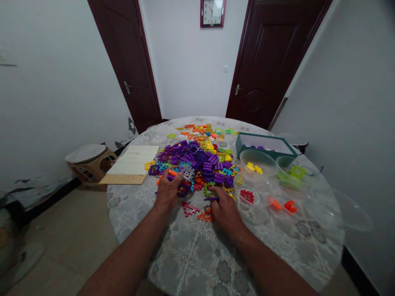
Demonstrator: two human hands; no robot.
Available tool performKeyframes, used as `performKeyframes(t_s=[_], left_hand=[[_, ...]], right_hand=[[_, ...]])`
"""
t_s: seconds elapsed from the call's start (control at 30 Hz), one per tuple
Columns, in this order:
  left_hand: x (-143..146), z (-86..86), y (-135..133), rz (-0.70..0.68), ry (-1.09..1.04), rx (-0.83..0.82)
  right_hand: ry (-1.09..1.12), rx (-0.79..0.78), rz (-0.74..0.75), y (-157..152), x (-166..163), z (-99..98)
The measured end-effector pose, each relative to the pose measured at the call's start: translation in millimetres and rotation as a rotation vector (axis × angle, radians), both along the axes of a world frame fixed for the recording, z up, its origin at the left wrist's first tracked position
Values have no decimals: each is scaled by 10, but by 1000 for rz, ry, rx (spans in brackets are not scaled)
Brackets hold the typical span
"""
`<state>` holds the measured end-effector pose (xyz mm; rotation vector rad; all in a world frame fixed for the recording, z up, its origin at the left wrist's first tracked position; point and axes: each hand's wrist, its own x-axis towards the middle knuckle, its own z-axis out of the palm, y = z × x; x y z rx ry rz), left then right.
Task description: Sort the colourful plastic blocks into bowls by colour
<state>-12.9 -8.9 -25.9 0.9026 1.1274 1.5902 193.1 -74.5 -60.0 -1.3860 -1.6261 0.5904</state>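
Note:
A heap of toothed plastic building pieces (202, 160), mostly purple, lies in the middle of the round table. At its near left edge, my left hand (166, 192) is closed around several pieces, among them an orange tube piece (173, 173) and purple ones under the fingers. A grey window-grid piece (187, 174) is at its fingertips; whether it is gripped I cannot tell. My right hand (225, 205), at the heap's front, pinches a flat purple building piece (211, 199). Between the hands lie a red triangular frame piece (189, 209) and an orange frame piece (205, 215).
Clear plastic bowls on the right hold yellow pieces (254, 167), green pieces (295, 173), a red square piece (247, 196) and orange pieces (290, 206). Behind them stands a green-edged box (265, 142). A paper sheet (133, 159) lies left; orange pieces (197, 130) are scattered at the far side.

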Motion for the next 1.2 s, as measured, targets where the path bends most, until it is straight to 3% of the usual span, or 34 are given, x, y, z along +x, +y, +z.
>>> performKeyframes(t_s=[0.13, 0.27, 0.43, 0.7, 0.87, 1.03, 1.2], left_hand=[[159, 114, 183, -131, -432, -69], [365, 219, 284, -238, -643, -146], [517, 170, 307, -362, -684, -182], [451, 37, 334, -399, -705, -160], [414, 66, 340, -406, -724, -128], [375, 94, 366, -410, -738, -104], [398, 87, 368, -394, -743, -156]], right_hand=[[-3, 97, -29, -2, 5, -10], [16, 117, -42, -38, 14, 63], [161, -65, 4, -93, -6, 133], [807, -425, 63, -66, -127, 190], [1128, -492, 75, -74, -154, 274], [1015, -511, 175, -109, -145, 274], [540, -467, 240, -202, -39, 480]])
